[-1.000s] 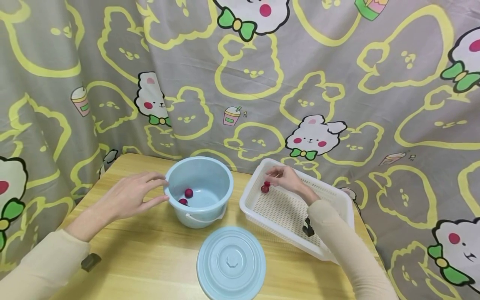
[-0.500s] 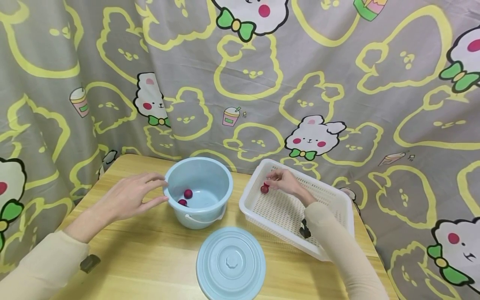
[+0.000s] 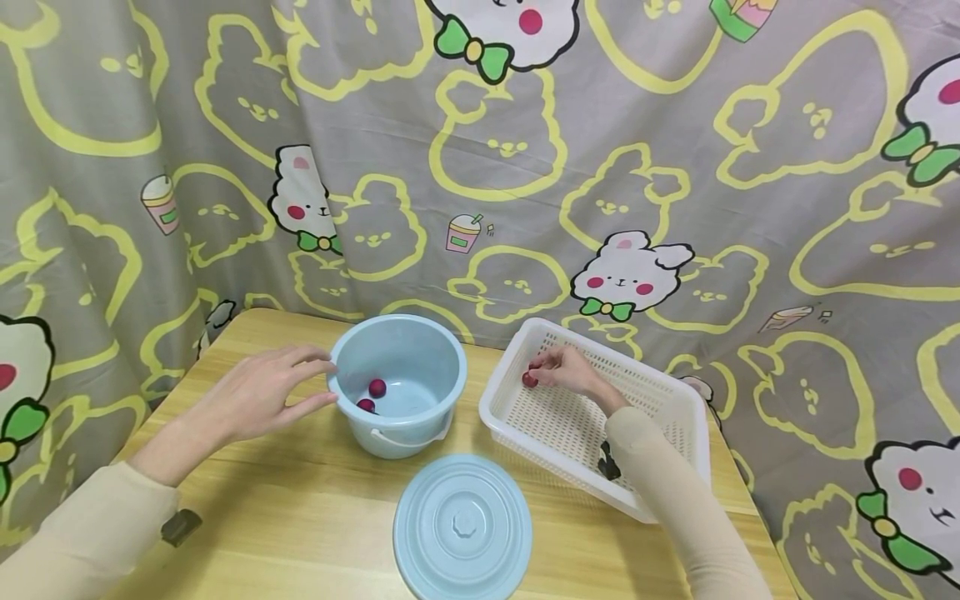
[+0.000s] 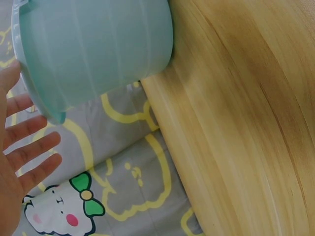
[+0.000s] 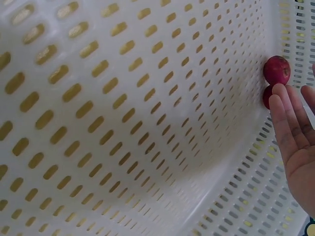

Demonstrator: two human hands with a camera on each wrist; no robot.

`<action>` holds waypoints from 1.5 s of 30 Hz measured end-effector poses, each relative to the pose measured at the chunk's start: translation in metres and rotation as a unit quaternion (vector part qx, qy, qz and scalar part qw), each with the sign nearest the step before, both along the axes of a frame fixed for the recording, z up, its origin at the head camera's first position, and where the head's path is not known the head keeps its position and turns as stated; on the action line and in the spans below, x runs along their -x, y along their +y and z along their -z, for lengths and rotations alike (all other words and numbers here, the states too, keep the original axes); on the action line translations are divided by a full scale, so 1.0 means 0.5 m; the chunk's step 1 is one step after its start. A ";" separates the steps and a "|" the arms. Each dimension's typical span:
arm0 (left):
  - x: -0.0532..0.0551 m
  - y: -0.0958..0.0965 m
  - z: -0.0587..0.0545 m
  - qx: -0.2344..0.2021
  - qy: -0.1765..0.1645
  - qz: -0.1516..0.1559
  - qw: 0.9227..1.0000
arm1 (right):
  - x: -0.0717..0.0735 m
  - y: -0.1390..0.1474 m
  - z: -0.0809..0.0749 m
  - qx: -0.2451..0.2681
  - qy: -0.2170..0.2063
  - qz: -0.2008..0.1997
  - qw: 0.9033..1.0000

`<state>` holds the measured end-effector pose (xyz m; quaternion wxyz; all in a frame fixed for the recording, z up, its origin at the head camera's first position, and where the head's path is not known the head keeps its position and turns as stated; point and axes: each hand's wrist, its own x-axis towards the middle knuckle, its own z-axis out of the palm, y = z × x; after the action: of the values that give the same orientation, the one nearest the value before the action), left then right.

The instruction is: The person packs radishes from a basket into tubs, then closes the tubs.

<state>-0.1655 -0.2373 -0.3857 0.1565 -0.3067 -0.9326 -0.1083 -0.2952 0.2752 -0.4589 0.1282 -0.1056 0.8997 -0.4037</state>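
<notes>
Right hand (image 3: 567, 369) at two small, round, dark-red balls (image 5: 276, 70) in a white perforated plastic basket (image 3: 558, 417)

From the head view, I see the person's right hand dip into the far left end of the basket. Near the middle of the wood-grain desk (image 3: 285, 517) stands a pale-blue round plastic bucket (image 3: 390, 437), with two more dark-red balls (image 3: 377, 387) inside. The left hand (image 3: 270, 390) is at its rim, clasping nothing. A round pale-blue lid (image 3: 462, 523) lies on the desk in front.

In the left wrist view, the left hand's fingers are spread and loose beside the bucket's rim.

In the right wrist view, the right hand's fingers are nearly straight, thumb apart, unclenched; the fingertips partly cover one basket ball, and the other sits against it.
</notes>
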 end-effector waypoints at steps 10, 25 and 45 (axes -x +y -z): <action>0.000 -0.001 0.001 -0.001 0.002 0.000 1.000 | -0.004 0.003 0.004 -0.007 -0.005 0.012 1.000; 0.002 0.000 -0.002 -0.001 0.008 0.005 1.000 | 0.007 0.007 0.015 -0.032 0.001 -0.001 0.999; 0.002 0.001 -0.003 0.000 0.005 0.003 1.000 | 0.017 -0.017 0.024 -0.063 -0.021 -0.012 0.998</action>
<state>-0.1665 -0.2368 -0.3844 0.1604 -0.3103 -0.9309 -0.1071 -0.3034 0.2666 -0.4707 0.1583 -0.1000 0.9191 -0.3468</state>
